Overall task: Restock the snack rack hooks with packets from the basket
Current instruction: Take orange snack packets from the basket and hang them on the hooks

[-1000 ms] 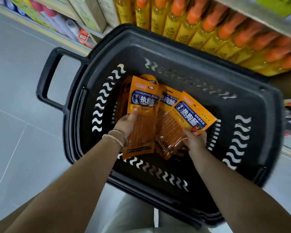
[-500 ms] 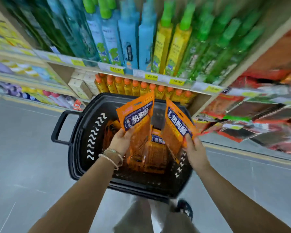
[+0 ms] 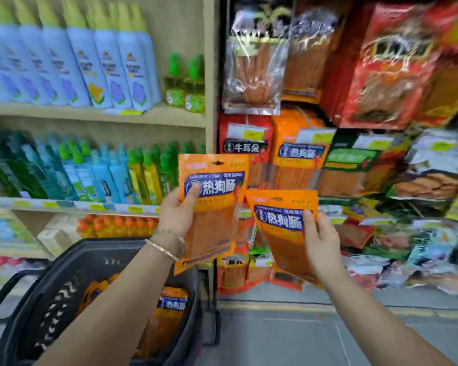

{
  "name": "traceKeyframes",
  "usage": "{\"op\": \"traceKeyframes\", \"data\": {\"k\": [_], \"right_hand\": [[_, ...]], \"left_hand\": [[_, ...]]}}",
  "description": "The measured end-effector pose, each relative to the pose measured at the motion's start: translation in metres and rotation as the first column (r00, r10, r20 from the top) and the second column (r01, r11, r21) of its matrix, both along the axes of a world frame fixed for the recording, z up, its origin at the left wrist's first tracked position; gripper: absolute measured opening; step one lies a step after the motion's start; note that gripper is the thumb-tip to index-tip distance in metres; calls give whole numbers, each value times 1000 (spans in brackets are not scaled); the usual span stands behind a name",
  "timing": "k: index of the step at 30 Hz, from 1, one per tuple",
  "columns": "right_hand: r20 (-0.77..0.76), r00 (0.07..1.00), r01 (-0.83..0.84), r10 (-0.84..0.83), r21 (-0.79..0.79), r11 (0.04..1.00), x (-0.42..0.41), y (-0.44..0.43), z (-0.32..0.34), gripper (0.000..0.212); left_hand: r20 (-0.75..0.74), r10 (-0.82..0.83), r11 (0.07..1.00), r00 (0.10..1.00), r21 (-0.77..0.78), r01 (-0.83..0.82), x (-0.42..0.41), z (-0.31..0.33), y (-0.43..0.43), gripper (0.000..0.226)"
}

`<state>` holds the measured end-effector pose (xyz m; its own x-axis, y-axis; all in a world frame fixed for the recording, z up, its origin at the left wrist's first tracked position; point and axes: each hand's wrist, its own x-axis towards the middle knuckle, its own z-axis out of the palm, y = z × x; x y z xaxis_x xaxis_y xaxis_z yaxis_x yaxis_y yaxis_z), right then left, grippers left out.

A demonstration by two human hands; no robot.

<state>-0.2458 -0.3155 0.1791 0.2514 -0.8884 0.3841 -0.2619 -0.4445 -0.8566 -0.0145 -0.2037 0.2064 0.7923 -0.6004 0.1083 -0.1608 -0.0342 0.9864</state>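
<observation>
Standing over the black basket (image 3: 58, 299) at 7 o'clock, I see more orange packets (image 3: 171, 305) lying inside it. Higher up, near the middle of view, my left hand (image 3: 176, 211), two bracelets (image 3: 167, 245) on its wrist, has its fingers clamped on the left packet (image 3: 213, 207). The thumb lies across the blue label and the packet stands upright. At 4 o'clock from it my right hand (image 3: 321, 244) pinches the right packet (image 3: 278, 220) near its right edge, fingers curled behind, the packet tilted with its top leaning left. Beyond, from 12 to 3 o'clock, the snack rack (image 3: 381, 75) hangs crowded with bags, and matching hung packets (image 3: 299, 154) sit at 1 o'clock from my left packet. Shelves of spray bottles (image 3: 103, 75) fill 9 to 11 o'clock.
</observation>
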Motion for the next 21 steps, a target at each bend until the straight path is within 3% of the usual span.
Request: {"op": "traceKeyframes", "data": {"k": [6,10,21], "right_hand": [[129,986,126,-104,-171,977,-47,-61,78,31],[254,962,142,-102,-143,979,-48,-105,126,16],[500,866,65,-11,-90,994,10,-212,242,21]], "left_hand": [[107,83,985,991,-157,-65,-32,77,-57,30],[151,82,977,985,-210,-49,-37,122,-89,23],[190,100,935,977,-352,-27,-17,190,-181,33]]}}
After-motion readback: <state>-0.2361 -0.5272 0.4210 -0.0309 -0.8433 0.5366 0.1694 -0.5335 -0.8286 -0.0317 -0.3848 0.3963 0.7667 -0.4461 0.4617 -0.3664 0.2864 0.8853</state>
